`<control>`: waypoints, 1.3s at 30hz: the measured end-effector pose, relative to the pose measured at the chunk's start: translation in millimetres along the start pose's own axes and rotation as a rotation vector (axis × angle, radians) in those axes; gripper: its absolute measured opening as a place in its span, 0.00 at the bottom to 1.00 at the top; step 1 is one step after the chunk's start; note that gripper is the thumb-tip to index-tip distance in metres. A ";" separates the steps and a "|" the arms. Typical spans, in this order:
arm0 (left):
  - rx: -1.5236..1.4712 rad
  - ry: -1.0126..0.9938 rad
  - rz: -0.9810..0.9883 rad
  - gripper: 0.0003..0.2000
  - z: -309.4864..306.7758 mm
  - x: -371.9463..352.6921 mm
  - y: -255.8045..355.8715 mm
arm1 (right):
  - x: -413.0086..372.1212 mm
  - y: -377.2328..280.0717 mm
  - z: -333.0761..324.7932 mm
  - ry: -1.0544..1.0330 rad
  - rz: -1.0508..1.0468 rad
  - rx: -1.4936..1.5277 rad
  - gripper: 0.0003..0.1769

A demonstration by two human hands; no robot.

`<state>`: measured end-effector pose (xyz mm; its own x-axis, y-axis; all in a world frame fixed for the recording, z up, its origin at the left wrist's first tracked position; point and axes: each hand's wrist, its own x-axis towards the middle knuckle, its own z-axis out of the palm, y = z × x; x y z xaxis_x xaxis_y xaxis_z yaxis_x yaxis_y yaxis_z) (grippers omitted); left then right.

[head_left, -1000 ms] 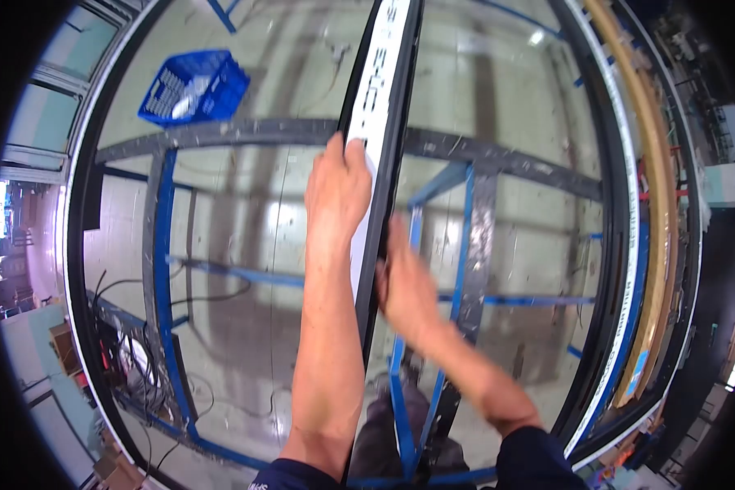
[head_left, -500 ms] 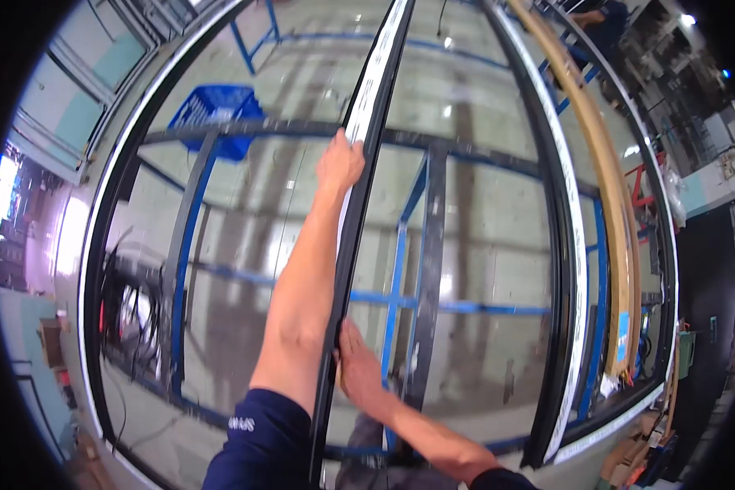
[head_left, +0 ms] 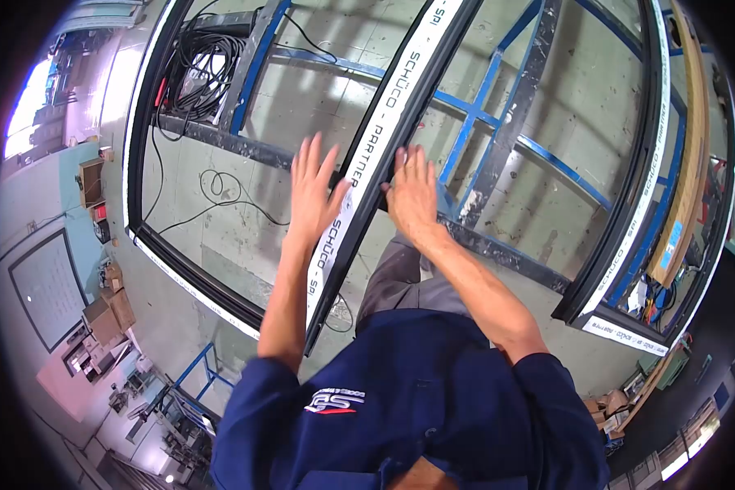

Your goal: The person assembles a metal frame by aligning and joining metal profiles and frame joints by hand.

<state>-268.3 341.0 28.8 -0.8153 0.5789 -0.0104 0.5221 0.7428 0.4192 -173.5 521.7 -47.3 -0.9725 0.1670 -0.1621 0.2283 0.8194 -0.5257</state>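
A long black profile with a white printed film [head_left: 381, 122] runs diagonally up through the middle of the view, part of a large black frame. Beside its left edge is my left hand [head_left: 312, 194], fingers spread and nothing held, the thumb side close to the white film. My right hand [head_left: 412, 186] lies against the black right side of the profile, fingers extended and slightly apart. Under the frame stands a blue and black metal support [head_left: 490, 188]. Another film-covered profile [head_left: 641, 196] stands to the right.
A coil of black cable [head_left: 208, 69] hangs at the upper left, and a loose cable [head_left: 220, 192] lies on the floor below it. Wooden lengths [head_left: 684, 171] rest at the right. Cardboard boxes [head_left: 106, 314] are at the left wall.
The view has tilted down toward my body. My left hand has come back along the profile from far up and its fingers have spread. Both hands are now side by side.
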 end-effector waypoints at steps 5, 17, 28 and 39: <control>0.031 -0.025 -0.326 0.37 6.3 -201.6 -2.1 | -58.9 -16.6 13.3 -0.132 -0.114 0.038 0.44; -0.056 0.084 -0.308 0.43 27.1 -237.6 4.8 | 185.8 102.8 -16.0 0.501 0.420 0.378 0.34; -0.048 0.089 -0.296 0.40 30.6 -235.8 2.5 | 95.2 26.7 26.9 0.576 0.336 0.345 0.27; -0.068 0.139 -0.296 0.29 33.2 -247.0 -1.0 | -7.1 -7.8 50.3 0.456 0.225 0.083 0.30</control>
<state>-59.1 208.4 0.9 -0.9580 0.2862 -0.0189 0.2430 0.8449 0.4764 -166.1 486.5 -84.0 -0.8152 0.5718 0.0921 0.4191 0.6921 -0.5876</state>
